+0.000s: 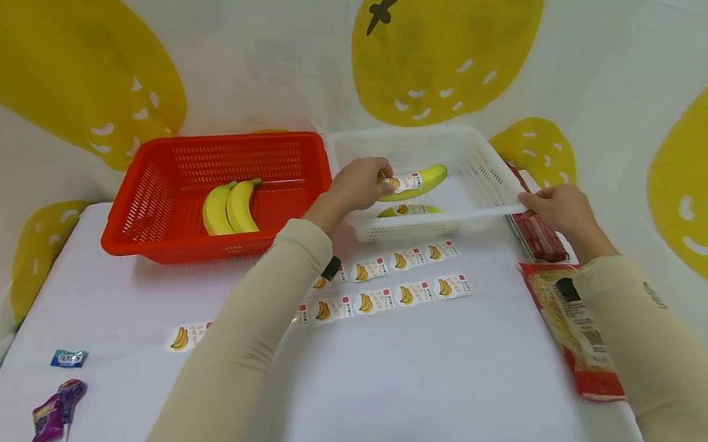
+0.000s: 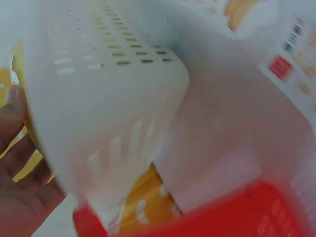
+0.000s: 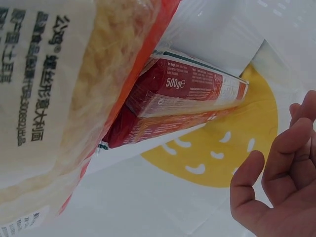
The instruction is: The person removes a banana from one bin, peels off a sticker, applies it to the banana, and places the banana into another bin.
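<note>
Inside the white basket (image 1: 492, 207), my left hand (image 1: 360, 183) grips one end of a yellow-green banana (image 1: 435, 177) that bears a sticker (image 1: 405, 182). A second stickered banana (image 1: 392, 211) lies nearer the basket's front wall, partly seen through it. In the left wrist view, the basket wall hides part of my left hand (image 2: 22, 173). My right hand (image 1: 561, 209) is at the basket's right front corner. The right wrist view has that hand (image 3: 281, 182) with loosely bent fingers, thumb apart, and nothing visible between them.
Left of the white basket stands a red basket (image 1: 123, 220) with two bananas (image 1: 239, 206). Banana stickers (image 1: 370, 269) lie in rows in front. A pasta bag (image 1: 570, 328) and red packages (image 1: 536, 235) lie on the right. Sweets (image 1: 68, 358) are at the left front.
</note>
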`<state>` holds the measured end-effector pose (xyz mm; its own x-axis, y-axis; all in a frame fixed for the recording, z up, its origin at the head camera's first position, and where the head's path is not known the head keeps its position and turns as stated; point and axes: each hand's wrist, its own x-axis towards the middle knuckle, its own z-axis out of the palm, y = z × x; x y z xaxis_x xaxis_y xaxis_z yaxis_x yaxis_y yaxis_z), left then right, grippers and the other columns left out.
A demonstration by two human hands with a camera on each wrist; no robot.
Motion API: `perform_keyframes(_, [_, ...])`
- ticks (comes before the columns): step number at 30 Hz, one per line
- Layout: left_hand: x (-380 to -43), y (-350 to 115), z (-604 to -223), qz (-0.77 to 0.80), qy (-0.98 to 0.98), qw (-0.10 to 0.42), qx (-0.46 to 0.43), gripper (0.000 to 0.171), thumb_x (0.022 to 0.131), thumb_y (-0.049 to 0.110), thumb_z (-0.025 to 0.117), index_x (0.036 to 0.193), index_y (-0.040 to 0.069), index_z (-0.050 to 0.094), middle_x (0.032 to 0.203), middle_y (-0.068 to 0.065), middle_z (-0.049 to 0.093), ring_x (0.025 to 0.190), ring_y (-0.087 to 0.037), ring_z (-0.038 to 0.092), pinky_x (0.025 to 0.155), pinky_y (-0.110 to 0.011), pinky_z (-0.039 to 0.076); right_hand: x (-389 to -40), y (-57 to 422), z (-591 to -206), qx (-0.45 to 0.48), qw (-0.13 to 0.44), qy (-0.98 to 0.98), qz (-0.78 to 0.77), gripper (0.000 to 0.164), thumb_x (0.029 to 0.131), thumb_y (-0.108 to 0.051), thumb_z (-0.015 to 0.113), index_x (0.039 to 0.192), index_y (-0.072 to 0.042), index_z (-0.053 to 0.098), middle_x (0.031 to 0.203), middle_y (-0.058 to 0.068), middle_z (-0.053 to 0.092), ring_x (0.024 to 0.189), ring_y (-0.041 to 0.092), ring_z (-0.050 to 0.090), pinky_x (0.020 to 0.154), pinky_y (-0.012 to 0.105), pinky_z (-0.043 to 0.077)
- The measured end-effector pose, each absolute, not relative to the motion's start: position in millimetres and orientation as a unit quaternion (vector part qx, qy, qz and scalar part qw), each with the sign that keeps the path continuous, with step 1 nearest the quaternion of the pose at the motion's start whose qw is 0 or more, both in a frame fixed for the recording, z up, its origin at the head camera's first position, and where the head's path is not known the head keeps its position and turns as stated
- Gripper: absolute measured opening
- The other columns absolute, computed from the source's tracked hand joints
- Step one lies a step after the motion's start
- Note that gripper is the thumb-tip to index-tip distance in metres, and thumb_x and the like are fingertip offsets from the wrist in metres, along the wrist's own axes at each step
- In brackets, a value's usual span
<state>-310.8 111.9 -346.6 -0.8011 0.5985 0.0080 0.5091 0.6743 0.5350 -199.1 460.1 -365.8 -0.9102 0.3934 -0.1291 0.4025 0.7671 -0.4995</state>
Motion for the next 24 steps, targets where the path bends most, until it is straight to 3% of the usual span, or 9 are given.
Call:
perform_keyframes(7, [-329, 132, -360, 0.258, 0.924, 0.11, 0.259, 0.029, 0.102, 0.026, 0.063, 0.127, 0.012, 0.062, 0.13, -0.007, 0.064, 0.109, -0.026, 0.056, 0.101, -0.041, 0.048, -203, 461, -370, 0.208, -0.001, 0.939, -0.273, 0.064, 0.103, -0.05, 0.053, 0.122, 0.009, 0.066, 0.11, 0.027, 0.065, 0.096, 0.034, 0.048, 0.07, 0.036, 0.041])
perform_keyframes(16, [-335, 139, -383, 0.286, 0.921, 0.155, 0.213, 0.026, 0.101, 0.022, 0.063, 0.122, 0.007, 0.061, 0.124, -0.011, 0.062, 0.109, -0.027, 0.054, 0.106, -0.042, 0.046, -202, 458, -370, 0.222, 0.015, 0.931, -0.288, 0.065, 0.102, -0.053, 0.053, 0.122, 0.007, 0.065, 0.103, 0.02, 0.063, 0.091, 0.03, 0.047, 0.067, 0.035, 0.04])
perform_keyframes(24, [-332, 143, -391, 0.308, 0.919, 0.145, 0.2, 0.023, 0.103, 0.023, 0.059, 0.122, 0.01, 0.059, 0.12, -0.009, 0.061, 0.107, -0.026, 0.054, 0.1, -0.041, 0.046, -200, 460, -368, 0.229, 0.026, 0.926, -0.297, 0.067, 0.102, -0.056, 0.052, 0.124, 0.006, 0.064, 0.102, 0.019, 0.058, 0.089, 0.028, 0.046, 0.066, 0.034, 0.04])
